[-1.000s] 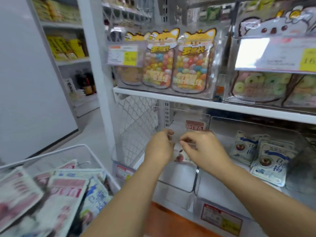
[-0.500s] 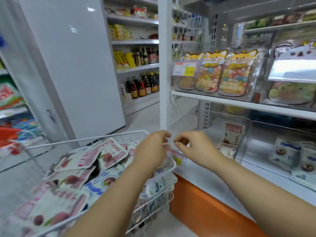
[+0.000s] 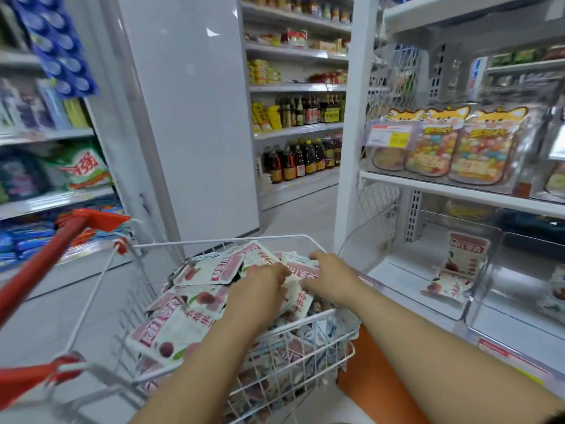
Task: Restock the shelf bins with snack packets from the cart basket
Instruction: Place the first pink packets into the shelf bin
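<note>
The white wire cart basket (image 3: 214, 241) stands low in the middle, heaped with pink-and-white snack packets (image 3: 183, 325). Both my hands are down in its far right corner. My left hand (image 3: 256, 292) has bent fingers with the tips on a packet (image 3: 301, 296); whether it grips is unclear. Beside it, my right hand (image 3: 331, 280) lies spread over the same pile, thumb and fingers roughly straight. To the right, a clear shelf bin (image 3: 428, 304) holds two of the same packets, one upright (image 3: 464, 255) and one lying flat (image 3: 446, 286).
The cart's red handle (image 3: 46, 264) juts toward me at the left. The shelf's orange base (image 3: 382, 381) touches the basket's right side. Candy bags (image 3: 443, 148) fill the shelf above the bin. A white pillar (image 3: 195, 117) and bottle shelves (image 3: 299, 160) stand beyond the aisle.
My view swung left from the shelf bin to the cart. Both hands pulled out of the bin, crossed over empty and dropped onto the packets in the basket.
</note>
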